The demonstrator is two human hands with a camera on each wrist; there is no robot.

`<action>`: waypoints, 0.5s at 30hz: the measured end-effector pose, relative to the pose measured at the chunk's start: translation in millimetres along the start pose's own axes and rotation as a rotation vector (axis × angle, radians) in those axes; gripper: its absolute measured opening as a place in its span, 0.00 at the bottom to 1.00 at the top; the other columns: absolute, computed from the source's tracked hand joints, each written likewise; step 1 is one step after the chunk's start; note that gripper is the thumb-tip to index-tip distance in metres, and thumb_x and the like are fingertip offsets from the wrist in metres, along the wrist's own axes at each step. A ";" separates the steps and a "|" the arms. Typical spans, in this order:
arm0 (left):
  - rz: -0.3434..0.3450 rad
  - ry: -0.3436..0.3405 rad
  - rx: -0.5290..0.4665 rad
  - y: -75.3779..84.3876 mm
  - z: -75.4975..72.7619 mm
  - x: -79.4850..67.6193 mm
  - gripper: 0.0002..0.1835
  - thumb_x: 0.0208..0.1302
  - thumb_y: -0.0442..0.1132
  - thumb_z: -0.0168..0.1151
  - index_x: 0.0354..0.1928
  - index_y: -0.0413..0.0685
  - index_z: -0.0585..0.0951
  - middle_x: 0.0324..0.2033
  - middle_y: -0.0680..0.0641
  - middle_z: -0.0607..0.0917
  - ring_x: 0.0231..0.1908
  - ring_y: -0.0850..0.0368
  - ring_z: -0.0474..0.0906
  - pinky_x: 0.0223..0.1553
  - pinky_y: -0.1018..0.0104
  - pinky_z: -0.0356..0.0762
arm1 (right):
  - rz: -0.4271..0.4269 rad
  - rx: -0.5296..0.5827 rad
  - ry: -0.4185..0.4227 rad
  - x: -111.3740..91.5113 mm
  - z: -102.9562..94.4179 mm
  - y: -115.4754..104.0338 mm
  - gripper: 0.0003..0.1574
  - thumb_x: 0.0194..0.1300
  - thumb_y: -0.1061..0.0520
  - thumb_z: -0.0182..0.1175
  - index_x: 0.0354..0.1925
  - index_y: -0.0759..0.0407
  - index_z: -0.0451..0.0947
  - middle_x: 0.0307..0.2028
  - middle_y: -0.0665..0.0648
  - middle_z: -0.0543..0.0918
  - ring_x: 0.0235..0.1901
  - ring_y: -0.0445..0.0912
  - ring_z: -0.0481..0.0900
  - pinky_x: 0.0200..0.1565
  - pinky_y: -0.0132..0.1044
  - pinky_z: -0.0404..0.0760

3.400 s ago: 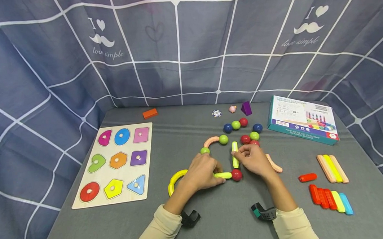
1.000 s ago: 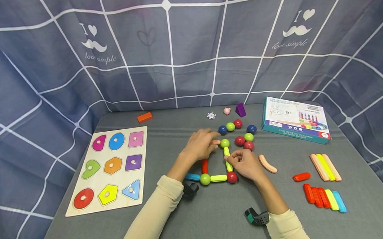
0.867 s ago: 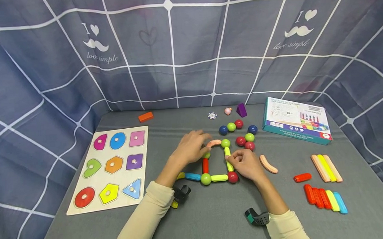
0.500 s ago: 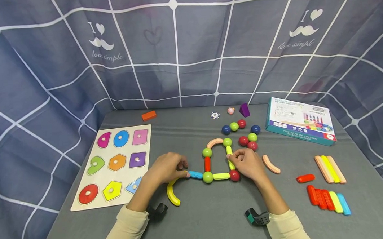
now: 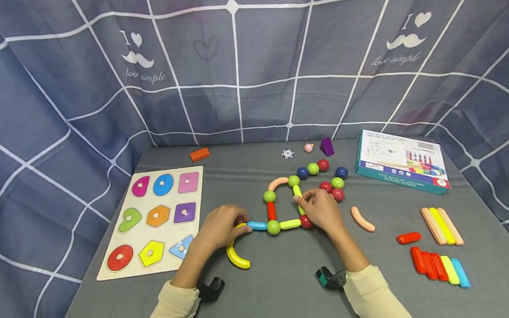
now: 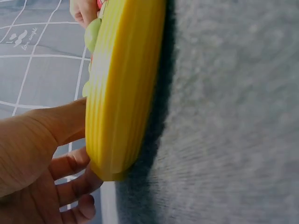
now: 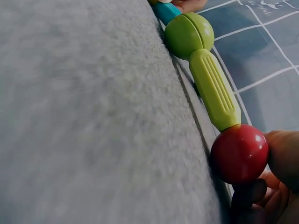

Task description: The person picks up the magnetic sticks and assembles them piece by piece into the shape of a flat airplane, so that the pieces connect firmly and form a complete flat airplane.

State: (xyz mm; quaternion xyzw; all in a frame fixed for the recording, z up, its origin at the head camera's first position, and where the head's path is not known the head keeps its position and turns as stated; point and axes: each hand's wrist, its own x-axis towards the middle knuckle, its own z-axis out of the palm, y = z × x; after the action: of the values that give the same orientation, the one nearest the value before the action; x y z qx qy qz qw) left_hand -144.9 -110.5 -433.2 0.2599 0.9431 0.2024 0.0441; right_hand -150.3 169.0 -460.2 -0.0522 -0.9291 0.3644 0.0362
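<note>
My left hand (image 5: 220, 226) pinches the far end of a yellow curved rod (image 5: 239, 260), where it meets a blue rod (image 5: 257, 226). In the left wrist view the curved rod (image 6: 124, 88) hides the fingertips. My right hand (image 5: 323, 208) pinches a yellow-green rod (image 5: 297, 191) between thumb and fingers. This rod stands between a green ball (image 5: 293, 180) and a red ball (image 5: 306, 222). A second yellow-green rod (image 5: 290, 224), a green ball (image 5: 273, 227), a red rod (image 5: 271, 211), another green ball (image 5: 269, 196) and a peach curved rod (image 5: 278, 182) complete the loop.
Several loose balls (image 5: 337, 195) lie beyond my right hand. A peach curved rod (image 5: 362, 219) and rows of rods (image 5: 442, 225) lie right, near a toy box (image 5: 401, 161). A shape puzzle board (image 5: 151, 219) sits left. An orange block (image 5: 200, 154) and purple prism (image 5: 327, 146) lie behind.
My left hand left the near rod, went to the loop's upper left, then to the yellow curved rod. Most recently the whole ball-and-rod loop shifted away and slightly left, its right rod tilting left.
</note>
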 end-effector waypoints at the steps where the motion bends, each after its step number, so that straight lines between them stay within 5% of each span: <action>1: -0.002 0.008 0.001 -0.1 0.6 -0.6 0.11 0.50 0.51 0.73 0.31 0.58 0.84 0.23 0.62 0.75 0.25 0.66 0.69 0.26 0.68 0.67 | -0.003 0.000 0.000 1.8 1.6 -1.0 0.20 0.61 0.40 0.62 0.31 0.55 0.81 0.12 0.49 0.69 0.12 0.42 0.65 0.16 0.36 0.61; 9: 0.061 0.068 0.020 5.9 8.1 4.2 0.14 0.50 0.50 0.73 0.37 0.55 0.85 0.27 0.57 0.78 0.29 0.64 0.70 0.31 0.66 0.70 | -0.017 0.011 0.003 15.2 13.6 -8.4 0.19 0.61 0.39 0.62 0.28 0.53 0.80 0.12 0.50 0.71 0.11 0.43 0.67 0.16 0.38 0.64; 15: 0.034 0.074 0.030 11.0 12.0 10.2 0.11 0.53 0.49 0.72 0.38 0.58 0.84 0.27 0.59 0.75 0.29 0.64 0.70 0.31 0.65 0.70 | -0.065 0.017 0.024 22.3 13.0 -8.5 0.20 0.62 0.39 0.61 0.33 0.54 0.81 0.14 0.51 0.73 0.14 0.44 0.69 0.18 0.39 0.66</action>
State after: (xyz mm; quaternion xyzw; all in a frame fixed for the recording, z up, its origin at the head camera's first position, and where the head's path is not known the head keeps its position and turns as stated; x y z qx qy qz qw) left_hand -146.2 -92.4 -439.5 0.2689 0.9425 0.1985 0.0019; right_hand -174.3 156.8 -463.3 -0.0260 -0.9267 0.3701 0.0595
